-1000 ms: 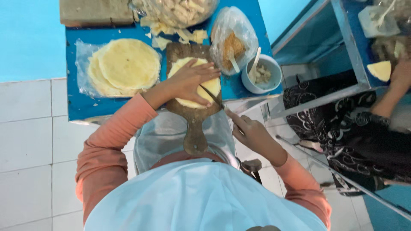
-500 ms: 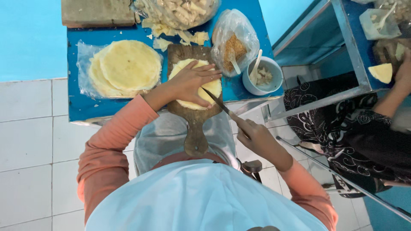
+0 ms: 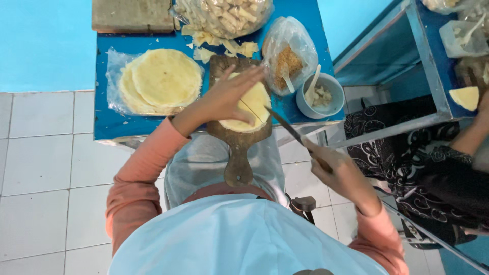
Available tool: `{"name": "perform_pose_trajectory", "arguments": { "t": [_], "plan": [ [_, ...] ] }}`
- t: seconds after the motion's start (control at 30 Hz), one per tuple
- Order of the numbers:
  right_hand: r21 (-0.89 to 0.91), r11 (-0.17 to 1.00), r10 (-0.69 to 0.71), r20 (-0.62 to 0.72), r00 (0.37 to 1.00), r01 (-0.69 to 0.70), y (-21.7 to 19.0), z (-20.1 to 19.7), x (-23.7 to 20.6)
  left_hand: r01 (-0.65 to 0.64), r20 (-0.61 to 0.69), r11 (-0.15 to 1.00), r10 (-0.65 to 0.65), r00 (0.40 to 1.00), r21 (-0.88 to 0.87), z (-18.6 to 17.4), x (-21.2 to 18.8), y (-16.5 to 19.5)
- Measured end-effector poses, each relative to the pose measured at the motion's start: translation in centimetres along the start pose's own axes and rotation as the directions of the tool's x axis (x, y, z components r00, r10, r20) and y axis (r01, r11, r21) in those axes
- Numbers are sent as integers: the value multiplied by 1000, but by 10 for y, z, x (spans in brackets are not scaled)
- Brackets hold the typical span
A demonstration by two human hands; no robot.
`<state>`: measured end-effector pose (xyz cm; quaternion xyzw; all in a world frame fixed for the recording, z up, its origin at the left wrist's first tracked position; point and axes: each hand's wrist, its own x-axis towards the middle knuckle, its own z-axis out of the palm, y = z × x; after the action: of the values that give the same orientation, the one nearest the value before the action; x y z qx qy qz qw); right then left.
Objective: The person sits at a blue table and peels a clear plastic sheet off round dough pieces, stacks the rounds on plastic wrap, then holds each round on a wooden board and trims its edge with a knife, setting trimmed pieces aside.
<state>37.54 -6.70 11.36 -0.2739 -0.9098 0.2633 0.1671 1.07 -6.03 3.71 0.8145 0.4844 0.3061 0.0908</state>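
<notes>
My left hand (image 3: 229, 94) lies flat with fingers spread on a round pale-yellow dough sheet (image 3: 254, 109) that rests on a wooden paddle-shaped cutting board (image 3: 238, 147). A straight cut line crosses the sheet near my fingers. My right hand (image 3: 338, 170) grips the handle of a knife (image 3: 288, 127), whose blade points up-left with its tip at the right edge of the sheet. A stack of uncut round sheets (image 3: 160, 81) sits on clear plastic to the left of the board.
A blue table (image 3: 109, 119) holds a wooden block (image 3: 132, 15), a bag of cut strips (image 3: 226, 15), a bag of brown filling with a spoon (image 3: 288, 63) and a white bowl (image 3: 323, 97). On the right another person (image 3: 438, 173) sits by a metal-framed table (image 3: 423, 56).
My left hand has stayed pressed on the sheet. The knife has slid back to the right, from over the sheet to its right edge. The view shifted slightly.
</notes>
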Motion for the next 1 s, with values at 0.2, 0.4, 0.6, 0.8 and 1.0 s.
{"name": "perform_pose_trajectory", "arguments": {
  "t": [0.2,0.4,0.6,0.8,1.0],
  "plan": [
    [64,997,-39,8,999,38,16,41,58,291,-304,940,-228,925,179,-5,-44,0],
    [152,986,-74,77,994,62,21,65,92,359,-400,919,-270,876,165,32,-66,25],
    [139,986,-101,52,994,93,23,70,102,379,-411,916,-299,861,128,38,-67,25],
    [74,979,-194,26,981,191,22,74,107,391,-422,905,-293,858,168,41,-67,27],
    [-18,965,-263,36,964,263,22,89,126,412,-426,885,-294,856,216,45,-66,28]
  ]
}}
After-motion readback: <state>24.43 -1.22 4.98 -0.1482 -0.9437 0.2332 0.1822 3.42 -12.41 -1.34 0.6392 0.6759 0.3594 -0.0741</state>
